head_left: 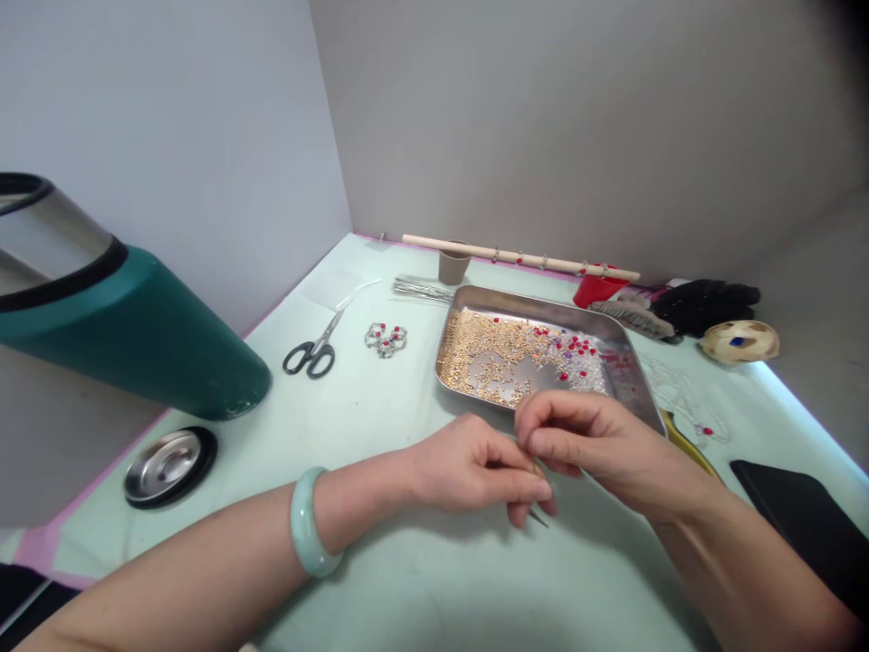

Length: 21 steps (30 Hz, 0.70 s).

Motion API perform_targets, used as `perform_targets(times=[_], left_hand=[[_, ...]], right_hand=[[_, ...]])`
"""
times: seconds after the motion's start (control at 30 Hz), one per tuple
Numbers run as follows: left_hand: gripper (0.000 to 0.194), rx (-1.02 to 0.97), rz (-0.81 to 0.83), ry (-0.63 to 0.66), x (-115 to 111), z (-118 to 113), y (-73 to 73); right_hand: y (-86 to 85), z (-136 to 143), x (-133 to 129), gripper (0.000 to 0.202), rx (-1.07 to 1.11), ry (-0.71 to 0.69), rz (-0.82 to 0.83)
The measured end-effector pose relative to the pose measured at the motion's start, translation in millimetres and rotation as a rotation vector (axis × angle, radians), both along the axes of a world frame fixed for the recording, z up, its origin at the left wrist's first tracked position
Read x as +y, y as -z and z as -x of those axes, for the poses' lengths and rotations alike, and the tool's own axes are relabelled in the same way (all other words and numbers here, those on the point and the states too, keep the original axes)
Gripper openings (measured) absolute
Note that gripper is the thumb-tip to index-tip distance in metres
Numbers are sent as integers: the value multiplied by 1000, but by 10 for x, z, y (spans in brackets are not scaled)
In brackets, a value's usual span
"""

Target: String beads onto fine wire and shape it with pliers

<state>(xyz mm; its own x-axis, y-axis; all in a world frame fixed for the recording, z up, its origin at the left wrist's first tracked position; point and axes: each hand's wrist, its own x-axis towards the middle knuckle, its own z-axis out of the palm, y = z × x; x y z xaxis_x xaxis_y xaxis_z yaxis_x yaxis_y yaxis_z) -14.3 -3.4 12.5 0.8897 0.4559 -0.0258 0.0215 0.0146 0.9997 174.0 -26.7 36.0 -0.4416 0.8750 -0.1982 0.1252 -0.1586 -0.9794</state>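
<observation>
The fingers (520,489) of the left hand (468,466) are closed on a slender pointed thing (539,519), its dark tip showing below them. The thumb and forefinger of the right hand (590,439) meet just above; whether anything fine lies between them, I cannot tell. Both hands are at the near edge of a metal tray (529,307) holding gold beads (465,349), clear beads (589,373) and scattered red ones. A pale green bangle (309,522) circles the left wrist. Left of the tray, on the tabletop (380,417), lie a beaded piece (386,341) and scissors (316,351); behind, a wooden stick (468,245) spans a brown cup (453,269) and a red cup (589,290). Farther left stands a green bottle (156,335), its visible side plain and unmarked, near a round lid (167,462). A flat black thing (801,493), its face also plain, lies far right.
</observation>
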Motion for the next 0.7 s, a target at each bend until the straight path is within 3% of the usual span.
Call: perform_targets(times=[0.17,0.37,0.5,0.57,0.7], left_hand=[[23,15,-6,-263,13,-14,-107],[27,-78,138,-508,49,-21,-80],[34,-120,215,-501,74,-22,-60],[34,-113,202,-471,92,-19,-45],[29,-191,280,-376,125,-21,31]], right_hand=[[22,12,11,18,43,193,-180],[165,302,-112,11,-118,566,-734],[200,365,-155,17,-356,552,-1062],[165,317,-132,17,-408,512,-1085],[70,175,-56,10,-482,467,-977]])
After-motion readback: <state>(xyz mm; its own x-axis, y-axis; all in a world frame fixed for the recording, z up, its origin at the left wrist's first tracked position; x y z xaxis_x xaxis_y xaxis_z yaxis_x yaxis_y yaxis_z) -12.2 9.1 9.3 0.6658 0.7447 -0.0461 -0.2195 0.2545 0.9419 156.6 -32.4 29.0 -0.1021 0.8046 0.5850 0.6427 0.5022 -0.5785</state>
